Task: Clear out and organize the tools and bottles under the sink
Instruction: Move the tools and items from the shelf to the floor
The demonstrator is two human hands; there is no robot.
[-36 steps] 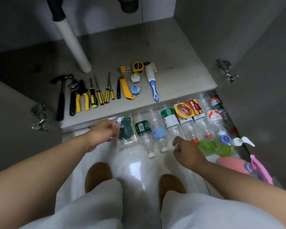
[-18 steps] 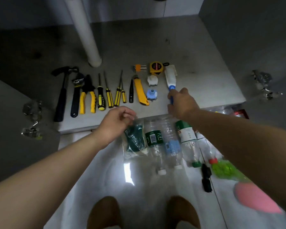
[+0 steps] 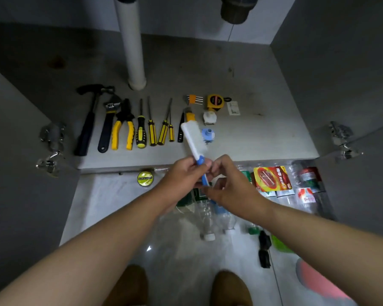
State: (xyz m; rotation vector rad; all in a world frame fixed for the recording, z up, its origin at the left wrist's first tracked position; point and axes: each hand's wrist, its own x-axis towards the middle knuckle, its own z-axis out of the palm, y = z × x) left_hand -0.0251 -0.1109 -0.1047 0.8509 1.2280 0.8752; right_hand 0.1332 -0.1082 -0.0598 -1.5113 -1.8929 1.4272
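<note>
Head view: left hand (image 3: 181,173) and right hand (image 3: 230,186) meet above the near edge of the cabinet floor (image 3: 274,133), each grip closed on the blue handle of the brush (image 3: 194,140); its long axis runs near to far, white head leaning far-left over the tools (image 3: 152,131); bottles (image 3: 306,196) lie nearer

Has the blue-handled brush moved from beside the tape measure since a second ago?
Yes. The brush is off the cabinet floor, held by the left hand and right hand over the front edge, nearer the person than the tape measure.
</note>
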